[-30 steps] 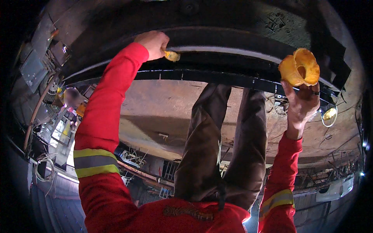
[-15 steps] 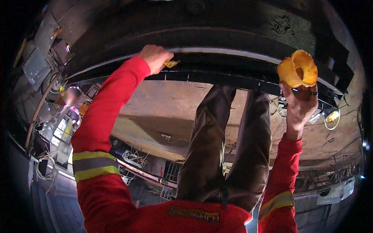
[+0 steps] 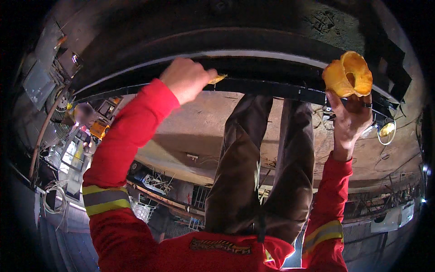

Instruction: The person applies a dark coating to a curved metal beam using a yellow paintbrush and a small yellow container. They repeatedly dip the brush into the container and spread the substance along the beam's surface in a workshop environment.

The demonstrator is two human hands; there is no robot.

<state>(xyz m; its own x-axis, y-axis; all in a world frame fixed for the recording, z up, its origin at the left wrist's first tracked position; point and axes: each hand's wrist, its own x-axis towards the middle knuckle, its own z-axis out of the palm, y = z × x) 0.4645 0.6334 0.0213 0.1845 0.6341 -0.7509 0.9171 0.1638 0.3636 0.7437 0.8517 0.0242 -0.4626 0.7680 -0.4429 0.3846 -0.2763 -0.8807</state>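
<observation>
My left hand (image 3: 188,79) is closed on a small, flat yellow piece that sticks out past the fingertips; its exact kind cannot be made out. It is over a long black beam (image 3: 258,84) with a pale upper edge. My right hand (image 3: 352,115) grips a yellow-orange, cup-like piece (image 3: 348,75) from below. That piece has curled, uneven walls, and its open mouth shows a dark hollow. It is held up in front of the right part of the beam.
A person (image 3: 84,120) is at the far left near an orange item (image 3: 99,130) and cluttered equipment. A coiled cable (image 3: 55,199) hangs at lower left. Right of my right hand a yellow lamp-like object (image 3: 386,130) with a white cable lies on the brown floor (image 3: 199,111).
My left hand has moved right and slightly down along the beam with the small yellow piece. My right hand and the cup-like piece have barely shifted.
</observation>
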